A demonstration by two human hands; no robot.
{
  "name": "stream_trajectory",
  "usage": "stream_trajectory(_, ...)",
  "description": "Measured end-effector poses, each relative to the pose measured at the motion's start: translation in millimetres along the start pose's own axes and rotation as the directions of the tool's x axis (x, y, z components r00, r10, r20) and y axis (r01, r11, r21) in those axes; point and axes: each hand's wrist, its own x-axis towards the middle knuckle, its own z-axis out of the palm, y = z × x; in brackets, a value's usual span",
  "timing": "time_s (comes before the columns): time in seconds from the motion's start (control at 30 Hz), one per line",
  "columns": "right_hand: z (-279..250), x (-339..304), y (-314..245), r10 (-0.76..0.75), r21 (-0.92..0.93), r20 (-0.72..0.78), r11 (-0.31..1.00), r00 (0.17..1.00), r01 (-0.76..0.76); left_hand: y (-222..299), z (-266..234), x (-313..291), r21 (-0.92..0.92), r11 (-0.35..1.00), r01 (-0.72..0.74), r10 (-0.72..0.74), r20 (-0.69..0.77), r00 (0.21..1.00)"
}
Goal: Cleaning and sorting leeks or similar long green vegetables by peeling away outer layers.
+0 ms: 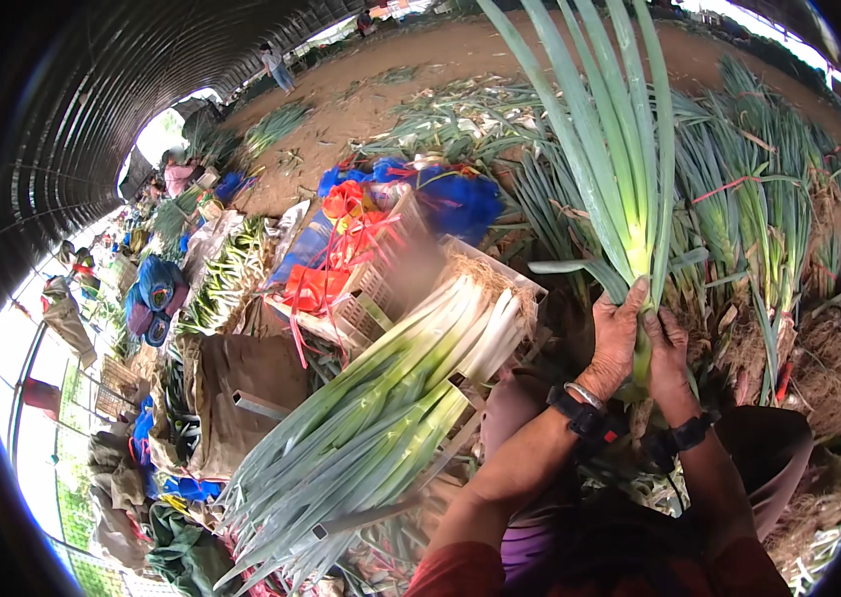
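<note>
Both of my hands grip one large green onion (629, 189), its long green leaves fanning upward and away from me. My left hand (616, 333) is closed round the stalk where the leaves part. Against its right side, my right hand (667, 348) is closed on the same stalk, a little lower. The pale lower end and roots are mostly hidden below my hands. To my left, a pile of trimmed green onions (390, 398) lies slanted, white root ends up by a pale crate edge and green leaves toward the lower left.
Bundled green onions with roots (758, 219) stand at the right. A plastic crate (366, 308) with red ribbons (346, 224) and blue netting (460, 204) sits beyond the pile. Metal bars (341, 522) hold the pile. Brown cloth (241, 398) hangs at left; people are far off.
</note>
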Motion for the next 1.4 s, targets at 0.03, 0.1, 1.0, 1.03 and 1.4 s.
stream_trajectory(0.03, -5, 3, 6, 0.073, 0.14, -0.018, 0.988, 0.997, -0.07, -5, 0, 1, -0.004, 1.0, -0.006, 0.006, 0.003, 1.0)
stream_trajectory(0.1, -21, 16, 28, 0.162, 0.33, -0.156, 0.938, 0.974, -0.103, -10, 3, -1, -0.011, 1.0, -0.019, 0.019, -0.009, 1.0)
stream_trajectory(1.0, -26, -64, -14, 0.007, -0.44, 0.301, 0.888, 0.954, 0.132, 50, 4, 15, 0.234, 0.972, 0.008, 0.032, -0.166, 0.986)
stream_trajectory(1.03, -24, -63, -15, -0.032, -0.458, 0.269, 0.875, 0.963, 0.157, 46, -11, 19, 0.289, 0.956, 0.061, -0.007, -0.186, 0.982)
stream_trajectory(1.4, -19, -59, -30, -0.253, -0.658, 0.191, 0.684, 0.948, 0.315, 36, -40, 45, 0.752, 0.646, -0.13, 0.07, 0.111, 0.991)
